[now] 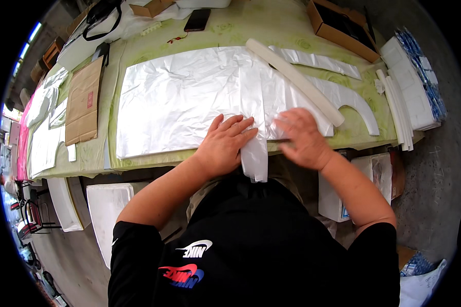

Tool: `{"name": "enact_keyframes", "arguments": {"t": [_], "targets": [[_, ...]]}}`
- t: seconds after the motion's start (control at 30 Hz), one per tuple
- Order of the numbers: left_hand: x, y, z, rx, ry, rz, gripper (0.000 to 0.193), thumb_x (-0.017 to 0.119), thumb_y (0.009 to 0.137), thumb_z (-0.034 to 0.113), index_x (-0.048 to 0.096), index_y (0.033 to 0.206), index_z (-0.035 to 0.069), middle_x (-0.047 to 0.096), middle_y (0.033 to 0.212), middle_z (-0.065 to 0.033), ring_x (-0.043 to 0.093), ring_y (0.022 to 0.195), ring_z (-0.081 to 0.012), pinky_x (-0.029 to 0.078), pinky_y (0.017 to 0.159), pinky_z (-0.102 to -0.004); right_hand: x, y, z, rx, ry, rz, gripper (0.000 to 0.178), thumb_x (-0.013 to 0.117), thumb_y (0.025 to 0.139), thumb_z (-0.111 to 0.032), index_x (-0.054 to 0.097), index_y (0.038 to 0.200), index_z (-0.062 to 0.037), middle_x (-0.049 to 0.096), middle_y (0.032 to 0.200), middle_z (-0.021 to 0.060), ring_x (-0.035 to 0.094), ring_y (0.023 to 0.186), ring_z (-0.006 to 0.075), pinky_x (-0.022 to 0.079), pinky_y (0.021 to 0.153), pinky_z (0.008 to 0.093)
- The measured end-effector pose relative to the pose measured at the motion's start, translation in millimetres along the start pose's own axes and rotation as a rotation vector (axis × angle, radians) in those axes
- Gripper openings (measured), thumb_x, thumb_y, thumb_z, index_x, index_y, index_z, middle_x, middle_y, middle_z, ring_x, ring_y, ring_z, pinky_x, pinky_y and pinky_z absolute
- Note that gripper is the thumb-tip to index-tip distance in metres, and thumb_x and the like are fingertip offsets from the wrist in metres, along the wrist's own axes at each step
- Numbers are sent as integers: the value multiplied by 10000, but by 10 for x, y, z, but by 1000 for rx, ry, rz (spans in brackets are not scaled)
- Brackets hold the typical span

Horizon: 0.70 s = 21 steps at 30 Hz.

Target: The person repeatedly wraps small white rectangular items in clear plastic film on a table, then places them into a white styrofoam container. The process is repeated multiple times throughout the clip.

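Note:
A wide stack of flat white plastic bags (pixel 174 97) lies on the table in front of me. On top of it, a narrow folded strip of white plastic bag (pixel 253 128) runs toward me, its near end hanging over the table's front edge. My left hand (pixel 223 146) rests palm down with fingers spread, fingertips beside and on the strip. To the strip's right, my right hand (pixel 305 138) is raised over the sheets, blurred by motion; its thumb and fingers look apart with nothing between them. A long off-white tube (pixel 294 82) lies slantwise across the stack's right side.
Behind the tube are a white plastic strip (pixel 317 62) and a curved white plastic piece (pixel 363 105). Flattened cardboard (pixel 84 102) lies left, a phone (pixel 197 20) at the back, an open cardboard box (pixel 343 28) back right. White rolls (pixel 396 110) lie along the right edge.

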<state>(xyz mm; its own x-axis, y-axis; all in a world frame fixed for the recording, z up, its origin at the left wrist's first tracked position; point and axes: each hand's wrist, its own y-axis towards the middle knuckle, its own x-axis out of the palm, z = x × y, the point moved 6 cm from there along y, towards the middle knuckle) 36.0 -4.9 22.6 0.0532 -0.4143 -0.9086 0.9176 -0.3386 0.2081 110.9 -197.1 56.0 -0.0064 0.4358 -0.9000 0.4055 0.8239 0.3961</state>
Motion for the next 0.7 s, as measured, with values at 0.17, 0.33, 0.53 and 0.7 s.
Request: {"name": "enact_keyframes", "arguments": {"t": [0.17,0.33,0.53,0.7], "targets": [[-92,80,26,-23,-137,111,547,711,812,140,624,1352,114,658,1278,-101,586,1205,-317,396,1072,-484,236,109,-215,-44,269,81,426,761,734,-112,661,1148,-115,638,1212,75,574,1132,336,439,1024,467],[-138,146,-129,-272,-308,150,660,755,860,241,502,1446,75,719,949,-68,667,970,-278,444,972,-439,295,298,-31,359,516,-7,124,699,847,-122,682,946,-50,702,873,82,651,879,302,503,810,405],[10,170,-290,-387,-329,212,863,767,875,275,307,1557,14,713,851,-40,687,887,-249,451,945,-452,549,423,284,830,622,-146,302,635,963,-317,696,989,-22,715,860,157,675,792,324,518,739,412],[-146,223,-210,-438,-149,166,896,770,871,263,285,1585,24,657,1248,-142,618,1160,-288,402,1039,-456,587,504,366,880,511,-225,318,609,973,-333,687,996,-25,726,918,172,681,866,354,526,777,440]]}}
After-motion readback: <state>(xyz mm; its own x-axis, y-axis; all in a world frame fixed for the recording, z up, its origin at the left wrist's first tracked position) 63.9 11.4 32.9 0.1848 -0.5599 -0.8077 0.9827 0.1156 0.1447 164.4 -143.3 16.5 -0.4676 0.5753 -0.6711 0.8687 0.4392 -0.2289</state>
